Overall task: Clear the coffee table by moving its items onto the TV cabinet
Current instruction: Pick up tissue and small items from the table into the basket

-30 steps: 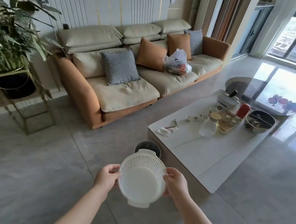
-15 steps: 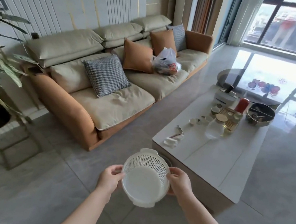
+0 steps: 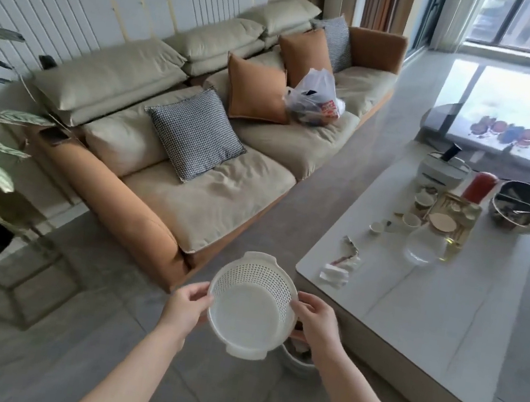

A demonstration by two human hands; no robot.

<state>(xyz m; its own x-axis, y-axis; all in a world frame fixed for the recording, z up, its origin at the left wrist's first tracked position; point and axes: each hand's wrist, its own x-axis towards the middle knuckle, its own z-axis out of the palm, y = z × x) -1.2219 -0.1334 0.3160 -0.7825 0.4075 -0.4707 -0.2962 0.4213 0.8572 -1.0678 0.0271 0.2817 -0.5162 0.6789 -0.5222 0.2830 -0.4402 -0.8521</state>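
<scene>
Both forearms reach forward, elbows low. Left hand [image 3: 185, 309] and right hand [image 3: 317, 322] grip opposite rims of white perforated colander [image 3: 251, 305], fingers closed on it, thumbs on the rim. Colander held over floor, just beside near corner of coffee table [image 3: 416, 327], tilted toward camera. Farther on table: crumpled tissue [image 3: 335, 273], glass carafe [image 3: 425, 245], small cups [image 3: 411, 220], red bottle [image 3: 478, 188], dark bowl [image 3: 520, 211]. Sofa [image 3: 173, 159] beyond on left, plastic bag [image 3: 314, 100] on it.
</scene>
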